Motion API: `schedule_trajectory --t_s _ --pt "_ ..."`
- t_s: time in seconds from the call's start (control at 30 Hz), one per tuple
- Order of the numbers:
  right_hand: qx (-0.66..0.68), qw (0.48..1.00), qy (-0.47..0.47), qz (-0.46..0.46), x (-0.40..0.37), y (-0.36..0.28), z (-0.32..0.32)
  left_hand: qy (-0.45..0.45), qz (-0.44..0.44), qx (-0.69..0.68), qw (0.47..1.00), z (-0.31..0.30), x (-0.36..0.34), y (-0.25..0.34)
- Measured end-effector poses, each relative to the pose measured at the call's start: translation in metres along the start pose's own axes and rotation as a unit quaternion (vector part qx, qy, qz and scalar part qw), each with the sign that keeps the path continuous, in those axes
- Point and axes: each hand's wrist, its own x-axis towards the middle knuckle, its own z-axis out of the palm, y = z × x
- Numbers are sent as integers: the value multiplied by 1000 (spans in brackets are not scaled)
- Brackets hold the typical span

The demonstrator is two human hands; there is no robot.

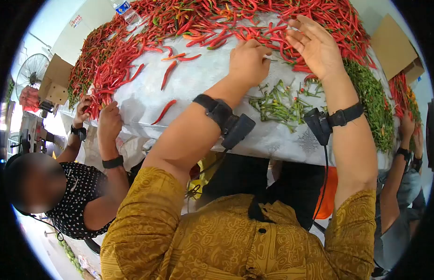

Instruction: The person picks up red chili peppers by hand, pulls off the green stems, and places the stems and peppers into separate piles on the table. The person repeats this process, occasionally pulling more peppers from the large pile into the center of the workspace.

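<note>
Red chillies [217, 14] lie heaped along the far side of a white-covered table [142, 107]. My left hand [249, 60] is closed just in front of the heap, fingers curled down, with a thin green stem showing at its fingertips. To its right my right hand [316, 46] is raised over the chillies, palm turned up, fingers apart, nothing in it. Between my forearms lies a loose pile of green stems [282, 105]. A few single red chillies [168, 74] rest on the cover left of my left hand.
A plastic bottle [126, 11] lies at the back left. Green chillies [373, 102] are heaped along the right edge. A co-worker [81, 191] handles chillies at the left; another person's arm [394, 186] reaches in at the right. Cardboard boxes [397, 44] stand beyond the table.
</note>
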Motion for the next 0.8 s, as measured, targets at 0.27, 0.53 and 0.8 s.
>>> schedule_trajectory --t_s 0.27,0.53,0.8 --pt "33 997 61 -28 -20 0 -69 -4 -33 18 999 3 7 -7" --pt "-555 825 76 -74 -24 7 -70 -51 7 20 998 0 6 5" --pt "-785 617 -37 -31 -37 7 -52 -54 36 -8 998 -3 5 9"
